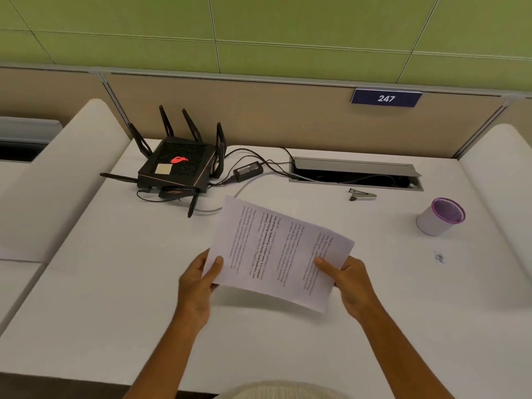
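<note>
A white printed sheet of paper point(276, 249) hangs above the white desk point(115, 283), turned sideways with its text lines running away from me. My left hand point(198, 280) grips its near left corner, thumb on top. My right hand point(349, 279) pinches the right edge, thumb lying on the printed face. The fingers of both hands are hidden under the sheet.
A black router point(178, 165) with several antennas, its power brick point(248, 169) and cables sit at the back left. A cable hatch point(357, 175) is open at the back. A small stapler point(362, 194) and a white cup with purple rim point(440, 216) stand right. Padded dividers flank the desk.
</note>
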The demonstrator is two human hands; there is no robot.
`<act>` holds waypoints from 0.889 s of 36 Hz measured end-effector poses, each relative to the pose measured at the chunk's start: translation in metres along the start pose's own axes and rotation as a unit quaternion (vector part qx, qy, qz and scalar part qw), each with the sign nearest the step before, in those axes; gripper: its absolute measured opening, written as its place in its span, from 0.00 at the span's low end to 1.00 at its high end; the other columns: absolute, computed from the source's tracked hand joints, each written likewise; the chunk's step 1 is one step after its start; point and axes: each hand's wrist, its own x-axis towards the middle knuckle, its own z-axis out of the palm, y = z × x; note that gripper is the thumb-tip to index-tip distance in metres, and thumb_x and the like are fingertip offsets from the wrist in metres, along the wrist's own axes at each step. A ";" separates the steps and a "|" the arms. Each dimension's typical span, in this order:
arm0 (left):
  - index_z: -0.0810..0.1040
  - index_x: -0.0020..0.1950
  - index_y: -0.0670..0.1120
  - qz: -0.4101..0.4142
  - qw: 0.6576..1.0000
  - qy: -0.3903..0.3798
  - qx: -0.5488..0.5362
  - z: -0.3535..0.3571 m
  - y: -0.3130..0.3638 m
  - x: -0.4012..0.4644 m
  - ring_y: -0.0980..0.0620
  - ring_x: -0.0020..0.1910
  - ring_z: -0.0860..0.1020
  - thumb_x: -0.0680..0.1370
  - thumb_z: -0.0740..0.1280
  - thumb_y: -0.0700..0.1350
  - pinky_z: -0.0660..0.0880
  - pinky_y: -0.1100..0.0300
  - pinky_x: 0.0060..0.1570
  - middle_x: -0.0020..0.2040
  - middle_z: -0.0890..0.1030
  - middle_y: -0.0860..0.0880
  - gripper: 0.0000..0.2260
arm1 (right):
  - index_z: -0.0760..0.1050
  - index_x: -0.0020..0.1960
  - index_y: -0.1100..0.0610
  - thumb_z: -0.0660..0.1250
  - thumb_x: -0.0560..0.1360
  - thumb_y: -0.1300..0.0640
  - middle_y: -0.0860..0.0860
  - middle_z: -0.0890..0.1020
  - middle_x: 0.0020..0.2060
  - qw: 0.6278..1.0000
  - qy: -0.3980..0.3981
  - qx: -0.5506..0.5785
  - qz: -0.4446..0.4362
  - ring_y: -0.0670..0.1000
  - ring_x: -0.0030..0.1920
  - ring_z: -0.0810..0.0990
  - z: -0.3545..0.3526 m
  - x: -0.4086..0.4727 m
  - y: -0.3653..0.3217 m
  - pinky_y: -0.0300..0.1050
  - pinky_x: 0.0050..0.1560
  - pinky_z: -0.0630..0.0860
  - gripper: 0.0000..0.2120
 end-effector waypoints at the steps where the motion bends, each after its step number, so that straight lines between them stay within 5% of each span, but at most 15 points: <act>1: 0.84 0.65 0.54 0.007 0.999 -0.011 0.030 -0.003 0.005 0.002 0.50 0.60 0.87 0.74 0.77 0.51 0.85 0.53 0.54 0.61 0.88 0.51 0.20 | 0.85 0.58 0.55 0.81 0.67 0.50 0.51 0.90 0.52 1.000 -0.003 -0.014 -0.004 0.56 0.50 0.90 -0.004 0.001 -0.003 0.53 0.47 0.87 0.21; 6: 0.85 0.59 0.54 0.036 0.990 -0.060 0.120 0.002 0.028 0.010 0.50 0.53 0.89 0.71 0.78 0.54 0.86 0.61 0.46 0.55 0.90 0.52 0.17 | 0.87 0.56 0.53 0.81 0.67 0.48 0.49 0.90 0.51 0.997 -0.034 -0.056 -0.032 0.53 0.48 0.90 -0.010 0.002 -0.021 0.44 0.44 0.86 0.19; 11: 0.86 0.55 0.50 0.066 0.989 -0.044 0.128 0.021 0.041 0.016 0.51 0.48 0.89 0.69 0.82 0.50 0.85 0.63 0.41 0.48 0.90 0.52 0.16 | 0.88 0.50 0.47 0.80 0.73 0.54 0.46 0.90 0.47 0.992 -0.030 -0.099 -0.076 0.49 0.45 0.89 -0.006 0.002 -0.034 0.38 0.42 0.84 0.06; 15: 0.87 0.51 0.59 0.109 0.984 -0.039 0.132 0.026 0.045 0.011 0.53 0.48 0.88 0.72 0.80 0.53 0.85 0.63 0.42 0.49 0.90 0.54 0.09 | 0.88 0.49 0.44 0.79 0.75 0.55 0.43 0.90 0.46 0.989 0.001 -0.099 -0.110 0.45 0.46 0.89 -0.007 0.003 -0.031 0.34 0.43 0.83 0.07; 24: 0.89 0.48 0.58 0.067 0.981 -0.047 0.179 0.019 -0.007 0.000 0.54 0.50 0.88 0.76 0.80 0.41 0.84 0.66 0.45 0.48 0.90 0.56 0.10 | 0.86 0.50 0.45 0.81 0.73 0.58 0.42 0.90 0.45 0.993 0.036 -0.099 -0.049 0.44 0.47 0.89 -0.001 0.000 0.017 0.33 0.41 0.83 0.10; 32: 0.87 0.54 0.55 0.058 0.984 -0.010 0.168 0.020 -0.009 0.000 0.60 0.48 0.88 0.77 0.79 0.47 0.83 0.69 0.43 0.48 0.90 0.59 0.07 | 0.86 0.53 0.46 0.80 0.74 0.56 0.43 0.90 0.46 0.993 0.057 -0.087 -0.049 0.43 0.47 0.88 -0.001 0.003 0.018 0.38 0.45 0.84 0.10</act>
